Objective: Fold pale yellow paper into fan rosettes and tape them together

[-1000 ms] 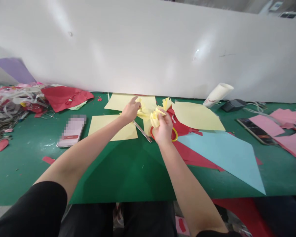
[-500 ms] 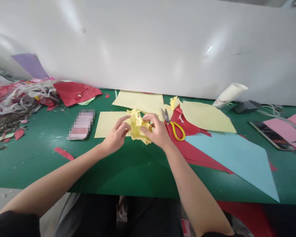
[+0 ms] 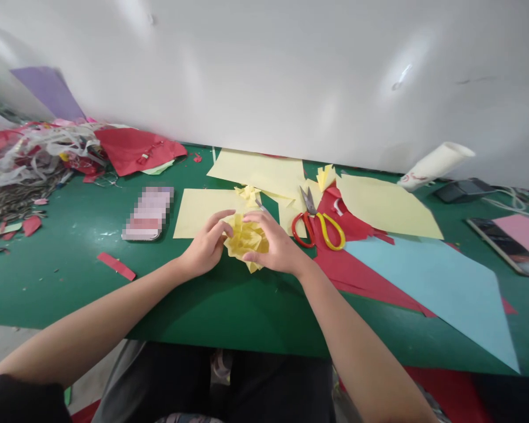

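Observation:
Both hands hold a yellow crumpled paper shape (image 3: 245,239), cupped and layered like a flower, just above the green table. My left hand (image 3: 206,242) pinches its left rim between thumb and fingers. From the other side, my right hand (image 3: 278,244) curls around it, fingers over the back edge and thumb at the front right. A small ruffled yellow paper piece (image 3: 248,194) lies just behind the hands. Scissors (image 3: 309,202) with one red and one yellow handle rest to the right, blades slightly apart. A pale yellow sheet (image 3: 196,211) lies behind my left hand.
Red paper (image 3: 357,273) and a light blue sheet (image 3: 441,276) spread over the right side. A phone (image 3: 149,214) lies left, another phone (image 3: 502,247) far right. Scraps and white strips (image 3: 48,155) heap at the far left. A white paper roll (image 3: 436,166) leans near the wall.
The yellow paper has been tilted so its cupped, layered inside now shows. Both hands have drawn slightly down. The scissors' red handle and the small ruffled piece have come into sight.

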`<state>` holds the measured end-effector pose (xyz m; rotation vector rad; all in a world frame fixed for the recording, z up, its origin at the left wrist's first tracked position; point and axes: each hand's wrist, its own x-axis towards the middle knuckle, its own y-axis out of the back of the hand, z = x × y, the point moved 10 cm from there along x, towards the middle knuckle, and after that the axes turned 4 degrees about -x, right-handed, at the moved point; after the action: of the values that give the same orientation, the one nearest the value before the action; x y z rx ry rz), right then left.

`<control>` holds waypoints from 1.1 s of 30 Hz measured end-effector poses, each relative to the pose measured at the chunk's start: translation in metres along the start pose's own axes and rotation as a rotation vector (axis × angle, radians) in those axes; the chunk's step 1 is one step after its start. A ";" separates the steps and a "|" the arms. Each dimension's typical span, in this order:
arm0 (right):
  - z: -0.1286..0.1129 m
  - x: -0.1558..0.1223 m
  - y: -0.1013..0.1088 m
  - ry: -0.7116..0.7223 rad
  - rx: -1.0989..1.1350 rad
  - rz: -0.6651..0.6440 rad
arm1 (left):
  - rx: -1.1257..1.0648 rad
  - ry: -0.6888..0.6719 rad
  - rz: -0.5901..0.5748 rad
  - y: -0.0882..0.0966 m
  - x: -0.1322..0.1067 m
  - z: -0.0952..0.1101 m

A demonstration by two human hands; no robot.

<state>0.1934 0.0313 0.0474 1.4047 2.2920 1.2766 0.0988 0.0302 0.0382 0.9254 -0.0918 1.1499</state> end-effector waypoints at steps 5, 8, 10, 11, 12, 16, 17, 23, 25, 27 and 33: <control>0.021 -0.001 0.018 -0.184 0.141 0.154 | -0.082 0.147 0.033 0.013 -0.002 -0.009; 0.031 -0.003 0.023 -0.240 0.070 0.244 | -0.145 0.249 0.025 0.013 -0.005 -0.016; 0.033 -0.002 0.022 -0.236 0.016 0.269 | -0.182 0.311 0.024 0.010 -0.006 -0.021; 0.033 -0.001 0.021 -0.234 -0.001 0.280 | -0.191 0.345 0.023 0.009 -0.007 -0.023; 0.033 -0.001 0.020 -0.232 -0.016 0.299 | -0.191 0.383 0.023 0.007 -0.009 -0.026; 0.025 -0.002 0.020 -0.199 -0.124 0.356 | -0.162 0.504 0.054 0.006 -0.014 -0.036; 0.023 -0.002 0.018 -0.190 -0.143 0.346 | -0.191 0.513 0.072 0.006 -0.015 -0.038; 0.029 -0.002 0.007 -0.247 -0.089 0.288 | -0.419 0.533 0.083 -0.003 -0.021 -0.046; 0.036 -0.003 0.009 -0.300 -0.058 0.316 | -0.465 0.540 0.083 -0.006 -0.022 -0.048; 0.042 -0.005 0.010 -0.346 -0.030 0.339 | -0.494 0.544 0.096 -0.006 -0.022 -0.048; 0.041 -0.005 0.006 -0.379 -0.041 0.322 | -0.507 0.572 0.016 -0.013 -0.021 -0.042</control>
<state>0.2216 0.0520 0.0255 1.8699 1.8365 1.0099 0.0838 0.0414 -0.0062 0.1332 0.0741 1.2863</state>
